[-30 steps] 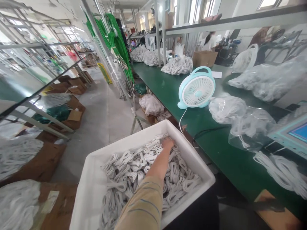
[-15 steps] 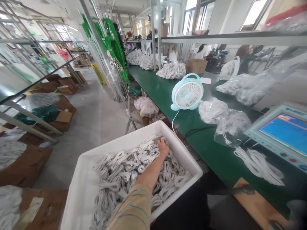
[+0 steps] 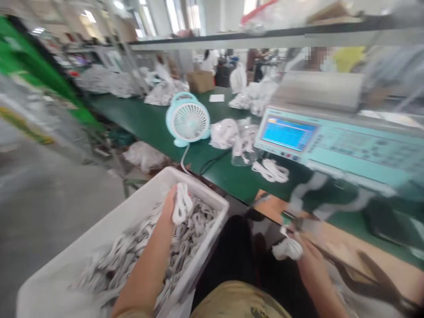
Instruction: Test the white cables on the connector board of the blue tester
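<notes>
Over the white plastic bin [image 3: 82,229], my left hand [image 3: 170,204] is closed on a coiled white cable [image 3: 183,204]. Beneath it lie several more bundled white cables [image 3: 132,251], piled in the bin. My right hand [image 3: 308,251] is at the bench's front edge, closed on another white cable bundle [image 3: 287,248]; motion blur softens its fingers. A short end of that cable points up toward a small fixture on the wooden board [image 3: 338,238]. Whether the end touches the fixture, I cannot tell.
A teal test instrument [image 3: 347,150] with a lit screen stands on the green bench [image 3: 218,170]. Left of it are a light-blue fan [image 3: 190,121], bagged cables [image 3: 225,132] and loose white cables [image 3: 270,170]. A shelf [image 3: 215,40] runs above. Green cables [image 3: 39,75] hang at left.
My view has swung right. My left hand has come up from the pile with a cable bundle. My right hand, out of sight before, now shows with another bundle.
</notes>
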### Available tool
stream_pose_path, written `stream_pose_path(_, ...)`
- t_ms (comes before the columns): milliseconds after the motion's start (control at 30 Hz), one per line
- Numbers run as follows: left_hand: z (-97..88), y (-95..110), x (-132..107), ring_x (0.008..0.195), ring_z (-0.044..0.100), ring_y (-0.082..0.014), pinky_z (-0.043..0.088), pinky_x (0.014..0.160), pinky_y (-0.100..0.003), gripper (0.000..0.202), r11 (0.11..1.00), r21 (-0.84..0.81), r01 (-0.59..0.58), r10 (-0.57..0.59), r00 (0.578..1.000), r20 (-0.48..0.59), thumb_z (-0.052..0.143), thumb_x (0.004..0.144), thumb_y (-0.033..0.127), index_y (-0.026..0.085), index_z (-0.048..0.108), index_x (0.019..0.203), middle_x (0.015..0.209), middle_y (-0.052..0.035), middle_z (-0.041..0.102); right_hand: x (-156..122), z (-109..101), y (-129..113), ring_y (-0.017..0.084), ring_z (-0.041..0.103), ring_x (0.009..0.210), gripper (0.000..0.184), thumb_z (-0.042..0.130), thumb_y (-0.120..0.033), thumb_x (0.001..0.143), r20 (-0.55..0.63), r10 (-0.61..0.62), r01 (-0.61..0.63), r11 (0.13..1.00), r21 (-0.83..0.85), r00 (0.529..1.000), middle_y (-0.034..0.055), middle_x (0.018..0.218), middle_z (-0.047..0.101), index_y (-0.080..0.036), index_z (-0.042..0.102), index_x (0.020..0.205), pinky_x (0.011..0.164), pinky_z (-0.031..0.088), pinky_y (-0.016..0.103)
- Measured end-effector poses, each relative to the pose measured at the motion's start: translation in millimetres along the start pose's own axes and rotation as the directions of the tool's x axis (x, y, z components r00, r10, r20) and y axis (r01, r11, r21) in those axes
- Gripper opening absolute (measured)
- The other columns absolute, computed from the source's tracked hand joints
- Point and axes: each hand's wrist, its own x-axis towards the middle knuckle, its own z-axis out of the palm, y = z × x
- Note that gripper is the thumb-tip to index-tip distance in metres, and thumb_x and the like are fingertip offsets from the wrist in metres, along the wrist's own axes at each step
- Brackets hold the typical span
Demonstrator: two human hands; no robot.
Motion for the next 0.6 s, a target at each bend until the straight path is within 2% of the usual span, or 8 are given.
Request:
stream_pose_path(67, 19.2, 7, -33, 0.061, 0.06, -0.0141, 0.046, 0.053, -0.023, 0.043, 0.996, -0.082, 0.024, -0.003, 0.969, 0.248, 0.052, 0.074, 0.049, 0.025, 0.054, 0.11, 0.073, 0.0006, 0.065, 0, -4, 7, 0.024, 0.059, 0.075, 0.028, 0.068, -0.045, 0.073, -0.075, 0.059, -0.054, 0.996, 0.068, 0.995, 0.0065, 0.082, 0.066, -0.018, 0.069, 0.083, 0.061, 0.048, 0.031)
stream_pose_path(100, 32.7, 8, -52, 0.061, 0.06, -0.0151, 0.046, 0.05, -0.023, 0.048, 0.997, -0.062, 0.056, -0.027, 0.914, 0.404, 0.06, 0.069, 0.046, 0.027, 0.054, 0.113, 0.079, -0.001, 0.066, 1, -4, 9, 0.024, 0.059, 0.073, 0.03, 0.07, -0.045, 0.071, -0.088, 0.084, -0.075, 0.992, 0.106, 0.993, 0.0063, 0.081, 0.067, -0.018, 0.069, 0.083, 0.061, 0.047, 0.031)
stream_pose_path(200, 85.3, -4, -105, 0.063, 0.062, -0.0184, 0.049, 0.049, -0.026, 0.06, 0.974, 0.19, 0.125, -0.226, 0.618, 0.753, 0.073, 0.059, 0.033, 0.027, 0.054, 0.116, 0.091, -0.0058, 0.064, 3, -2, 9, 0.022, 0.058, 0.067, 0.033, 0.071, -0.047, 0.068, -0.073, 0.106, -0.092, 0.98, 0.178, 0.992, 0.0055, 0.078, 0.067, -0.017, 0.07, 0.082, 0.057, 0.044, 0.029)
stream_pose_path(267, 123.2, -20, -129, 0.068, 0.063, -0.019, 0.05, 0.053, -0.027, 0.061, 0.944, 0.314, 0.097, -0.323, 0.446, 0.835, 0.074, 0.059, 0.028, 0.026, 0.054, 0.116, 0.097, -0.0066, 0.061, 2, 0, 8, 0.02, 0.055, 0.062, 0.033, 0.071, -0.047, 0.068, -0.063, 0.099, -0.085, 0.977, 0.196, 0.993, 0.0045, 0.073, 0.066, -0.017, 0.069, 0.081, 0.055, 0.042, 0.027)
stream_pose_path(300, 140.0, -28, -136, 0.069, 0.063, -0.0185, 0.05, 0.053, -0.026, 0.06, 0.936, 0.342, 0.084, -0.346, 0.397, 0.85, 0.073, 0.06, 0.028, 0.025, 0.054, 0.116, 0.097, -0.0069, 0.061, 1, 1, 7, 0.018, 0.054, 0.06, 0.032, 0.071, -0.047, 0.068, -0.058, 0.096, -0.083, 0.976, 0.201, 0.994, 0.0037, 0.07, 0.065, -0.017, 0.069, 0.079, 0.054, 0.041, 0.027)
stream_pose_path(367, 165.3, -43, -141, 0.068, 0.063, -0.0176, 0.05, 0.053, -0.025, 0.059, 0.925, 0.369, 0.086, -0.376, 0.344, 0.861, 0.071, 0.062, 0.029, 0.022, 0.052, 0.118, 0.091, -0.0071, 0.062, 0, 2, 6, 0.017, 0.051, 0.056, 0.031, 0.07, -0.047, 0.069, -0.043, 0.078, -0.067, 0.975, 0.211, 0.996, 0.0023, 0.065, 0.063, -0.017, 0.067, 0.075, 0.053, 0.039, 0.026)
stream_pose_path(433, 178.0, -54, -141, 0.065, 0.061, -0.017, 0.049, 0.051, -0.024, 0.062, 0.919, 0.377, 0.117, -0.394, 0.334, 0.856, 0.07, 0.064, 0.031, 0.019, 0.05, 0.121, 0.08, -0.0062, 0.062, -1, 2, 4, 0.016, 0.048, 0.053, 0.031, 0.07, -0.048, 0.068, -0.027, 0.049, -0.041, 0.973, 0.227, 0.998, 0.0016, 0.062, 0.061, -0.017, 0.065, 0.07, 0.053, 0.038, 0.026)
stream_pose_path(600, 173.9, -63, -149, 0.061, 0.06, -0.016, 0.05, 0.05, -0.026, 0.059, 0.92, 0.364, 0.143, -0.391, 0.39, 0.834, 0.071, 0.062, 0.035, 0.017, 0.052, 0.115, 0.077, -0.0053, 0.062, -5, 8, -7, 0.014, 0.042, 0.05, 0.033, 0.068, -0.049, 0.068, -0.045, 0.033, -0.021, 0.968, 0.248, 0.998, -0.0004, 0.056, 0.054, -0.017, 0.059, 0.064, 0.049, 0.034, 0.025)
